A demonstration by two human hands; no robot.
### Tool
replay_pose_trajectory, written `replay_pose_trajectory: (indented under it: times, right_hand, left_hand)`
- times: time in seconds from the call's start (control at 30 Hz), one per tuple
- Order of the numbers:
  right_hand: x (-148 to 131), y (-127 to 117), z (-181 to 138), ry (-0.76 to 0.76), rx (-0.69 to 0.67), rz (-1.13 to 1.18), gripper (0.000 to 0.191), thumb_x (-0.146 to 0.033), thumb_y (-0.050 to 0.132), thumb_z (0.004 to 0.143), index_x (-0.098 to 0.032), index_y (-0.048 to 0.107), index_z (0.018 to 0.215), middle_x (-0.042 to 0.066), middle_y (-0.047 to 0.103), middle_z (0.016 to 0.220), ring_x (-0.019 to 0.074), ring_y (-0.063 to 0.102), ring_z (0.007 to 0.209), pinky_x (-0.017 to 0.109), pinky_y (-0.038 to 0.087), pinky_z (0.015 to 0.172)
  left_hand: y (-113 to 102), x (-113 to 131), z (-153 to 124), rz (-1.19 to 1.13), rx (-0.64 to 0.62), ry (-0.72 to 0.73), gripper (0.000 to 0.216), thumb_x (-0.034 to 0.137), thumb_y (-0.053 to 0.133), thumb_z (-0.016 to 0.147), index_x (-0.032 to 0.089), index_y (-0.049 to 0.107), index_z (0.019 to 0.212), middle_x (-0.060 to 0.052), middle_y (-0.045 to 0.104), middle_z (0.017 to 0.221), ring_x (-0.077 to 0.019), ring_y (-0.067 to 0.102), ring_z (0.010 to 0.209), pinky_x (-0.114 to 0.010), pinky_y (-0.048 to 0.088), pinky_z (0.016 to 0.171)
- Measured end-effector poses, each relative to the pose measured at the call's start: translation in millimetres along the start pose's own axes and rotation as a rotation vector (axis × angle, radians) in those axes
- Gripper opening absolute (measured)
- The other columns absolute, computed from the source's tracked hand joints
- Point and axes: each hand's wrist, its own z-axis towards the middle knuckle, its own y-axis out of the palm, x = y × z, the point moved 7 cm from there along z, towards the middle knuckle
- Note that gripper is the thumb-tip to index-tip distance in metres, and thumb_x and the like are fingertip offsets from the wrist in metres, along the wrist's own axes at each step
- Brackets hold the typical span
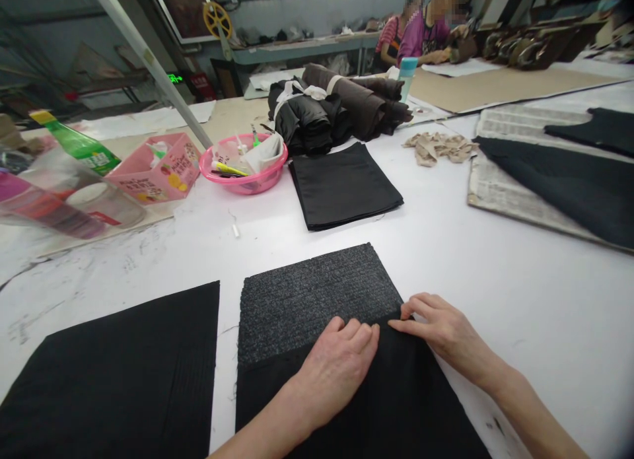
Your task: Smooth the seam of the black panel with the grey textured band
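White table [535,300]: hands [341,360] [443,323] curled on black cloth [396,399], perhaps pinching.

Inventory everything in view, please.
Cloth: one, black, under hands
Panel: one, speckled grey, beyond hands
Second cloth: one, black, front left
Sheet stack: one, black, centre
Basin: one, pink, left of stack
Box: one, pink, beside basin
Green bottle: one, green, left
Bundles: several, black, brown, behind stack
Scraps: one pile, beige, right
Cut pieces: two, black, far right
People: at least two, purple, red-striped, background
Table: one, white, beneath
Left hand: one, bare, on cloth
Right hand: one, bare, on cloth
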Motion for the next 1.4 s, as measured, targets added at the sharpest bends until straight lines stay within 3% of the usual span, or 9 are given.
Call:
replay_pose_trajectory:
  times: [0.27,0.5,0.93,1.4]
  right_hand:
    - [-2.3,-3.7,2.7,0.016,-0.003,-0.024,0.03,-0.019,0.04,0.105,-0.03,0.066,0.113,0.005,0.055,0.1,0.0186,0.051,0.091,0.033,0.042,0.079]
    - [7.3,-7.6,2.7,0.018,0.049,0.127,0.027,-0.024,0.042,0.106,-0.026,0.068,0.109,0.006,0.056,0.098,0.0182,0.052,0.09,0.031,0.045,0.076]
    - [21.3,-9.6,-2.8,0.099,0.02,0.285,0.022,-0.023,0.047,0.104,-0.026,0.068,0.109,0.006,0.058,0.099,0.0187,0.055,0.093,0.031,0.05,0.078]
    - [15.7,-8.1,-12.1,0.129,0.186,0.204,0.021,-0.017,0.047,0.102,-0.024,0.067,0.104,0.006,0.059,0.099,0.0182,0.058,0.089,0.03,0.051,0.075]
  left_hand:
    - [-3.4,3.7,11.4,0.012,0.014,-0.009,0.034,0.017,0.037,0.101,0.011,0.042,0.134,-0.005,0.055,0.097,-0.0183,0.05,0.085,-0.035,0.04,0.073]
    - [-2.9,10.3,15.9,0.018,0.05,0.007,0.025,0.015,0.039,0.1,0.011,0.05,0.122,-0.005,0.055,0.1,-0.0178,0.049,0.087,-0.034,0.04,0.074]
    - [-3.4,9.0,15.5,0.01,0.032,-0.002,0.037,0.015,0.033,0.102,0.01,0.038,0.138,-0.007,0.057,0.101,-0.018,0.051,0.089,-0.034,0.04,0.076]
    - [-6.6,10.2,16.8,0.02,0.057,0.033,0.038,0.014,0.038,0.1,0.009,0.039,0.138,-0.005,0.055,0.1,-0.0187,0.049,0.088,-0.036,0.039,0.074]
